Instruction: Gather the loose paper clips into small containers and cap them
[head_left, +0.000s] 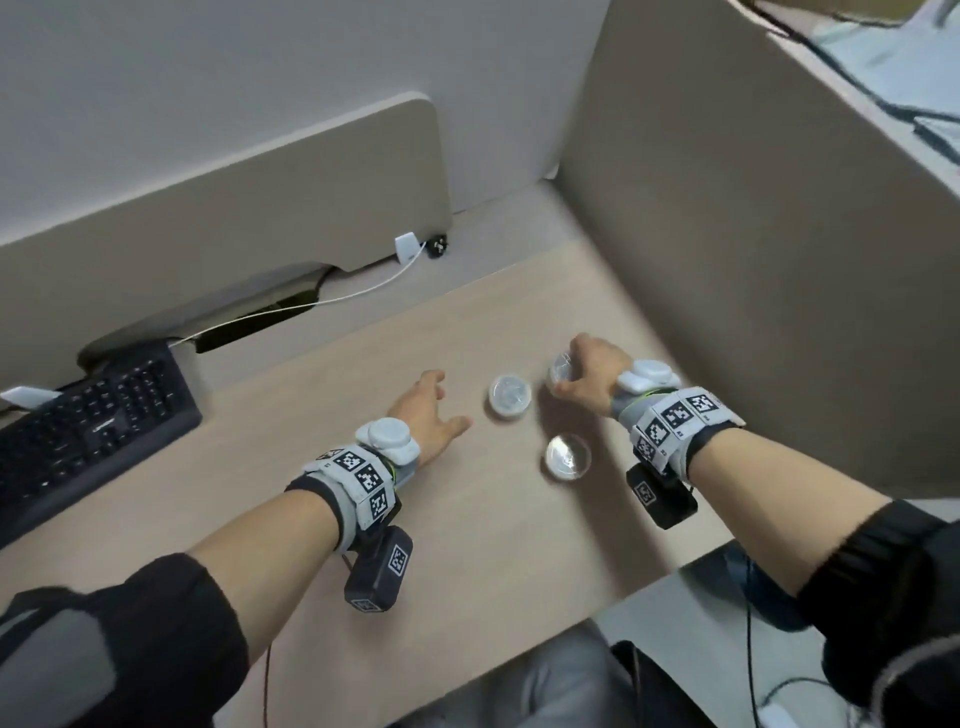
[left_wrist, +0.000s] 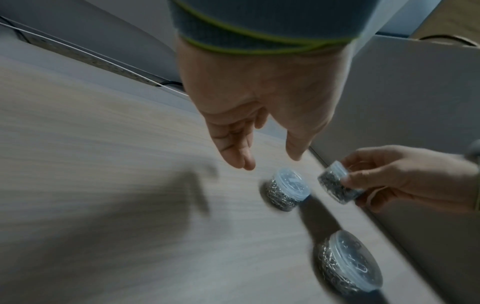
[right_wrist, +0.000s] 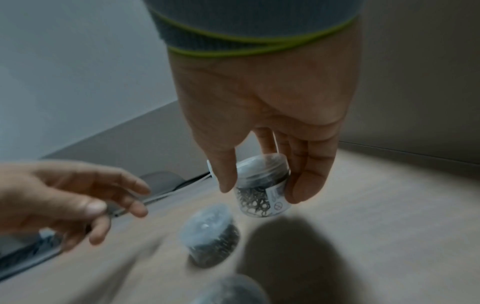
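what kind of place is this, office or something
Most likely an office cubicle: a wood-grain desk closed in by beige partition panels, with a black keyboard pushed to one side and a charger cable running behind it.

Three small clear capped jars packed with metal paper clips: one (head_left: 510, 396) upright at the head view's centre, another (head_left: 568, 457) upright just below right, and a third (right_wrist: 262, 187) tilted, off the bench, at centre right.

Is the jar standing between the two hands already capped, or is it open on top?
Capped: the middle jar wears a translucent lid above its paper clips.
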